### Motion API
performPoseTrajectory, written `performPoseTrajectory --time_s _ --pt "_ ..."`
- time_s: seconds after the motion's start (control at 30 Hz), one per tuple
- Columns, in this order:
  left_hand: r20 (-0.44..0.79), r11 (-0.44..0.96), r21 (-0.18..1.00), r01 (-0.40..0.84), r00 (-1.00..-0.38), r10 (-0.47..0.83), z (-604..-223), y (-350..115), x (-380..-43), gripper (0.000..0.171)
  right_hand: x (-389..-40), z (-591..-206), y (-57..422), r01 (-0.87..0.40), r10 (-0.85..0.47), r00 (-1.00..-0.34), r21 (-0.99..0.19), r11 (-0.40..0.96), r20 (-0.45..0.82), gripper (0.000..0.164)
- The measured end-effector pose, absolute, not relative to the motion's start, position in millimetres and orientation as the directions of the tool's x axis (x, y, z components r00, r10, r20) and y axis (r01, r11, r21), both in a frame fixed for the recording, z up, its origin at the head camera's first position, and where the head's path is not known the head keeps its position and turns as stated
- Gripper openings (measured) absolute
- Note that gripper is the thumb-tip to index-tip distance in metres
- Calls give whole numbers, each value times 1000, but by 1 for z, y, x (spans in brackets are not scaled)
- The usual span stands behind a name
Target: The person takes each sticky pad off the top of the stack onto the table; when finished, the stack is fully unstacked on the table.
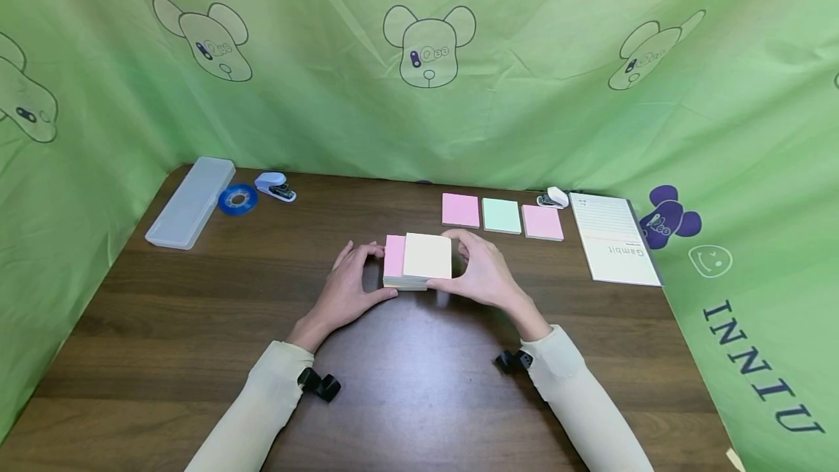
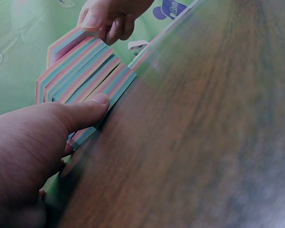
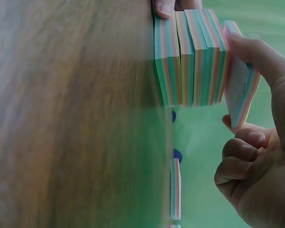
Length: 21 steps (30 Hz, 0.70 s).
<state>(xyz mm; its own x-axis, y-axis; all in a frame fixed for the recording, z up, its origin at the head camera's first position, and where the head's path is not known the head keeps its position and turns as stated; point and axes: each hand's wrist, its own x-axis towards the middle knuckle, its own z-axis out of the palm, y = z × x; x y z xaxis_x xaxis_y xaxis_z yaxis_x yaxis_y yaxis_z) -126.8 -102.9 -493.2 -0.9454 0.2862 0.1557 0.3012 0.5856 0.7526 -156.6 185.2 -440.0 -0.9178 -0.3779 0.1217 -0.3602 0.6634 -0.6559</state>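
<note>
A stack of sticky note pads (image 1: 394,257) with a pink top stands mid-table, its striped sides showing pink, yellow and blue layers (image 2: 88,78). My left hand (image 1: 346,288) holds it low at the left, thumb against the near side. Between thumb and fingers, my right hand (image 1: 486,273) pinches a cream-topped sticky note pad (image 1: 428,256). In the right wrist view that pad (image 3: 240,90) is tilted, with a gap between it and the stack (image 3: 194,61). The left fingers behind the stack are partly hidden.
Along the back right lie a pink pad (image 1: 460,210), a green pad (image 1: 501,215), another pink pad (image 1: 542,223), a white stapler (image 1: 556,197) and a notepad (image 1: 615,242). Back left hold a translucent case (image 1: 191,202), blue tape (image 1: 237,199) and a stapler (image 1: 276,185).
</note>
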Motion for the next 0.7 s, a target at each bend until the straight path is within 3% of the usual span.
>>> performPoseTrajectory --time_s 0.7 --pt "150 593 749 296 -947 284 -496 -103 -127 72 -158 -444 212 -343 -324 -932 -681 647 161 80"
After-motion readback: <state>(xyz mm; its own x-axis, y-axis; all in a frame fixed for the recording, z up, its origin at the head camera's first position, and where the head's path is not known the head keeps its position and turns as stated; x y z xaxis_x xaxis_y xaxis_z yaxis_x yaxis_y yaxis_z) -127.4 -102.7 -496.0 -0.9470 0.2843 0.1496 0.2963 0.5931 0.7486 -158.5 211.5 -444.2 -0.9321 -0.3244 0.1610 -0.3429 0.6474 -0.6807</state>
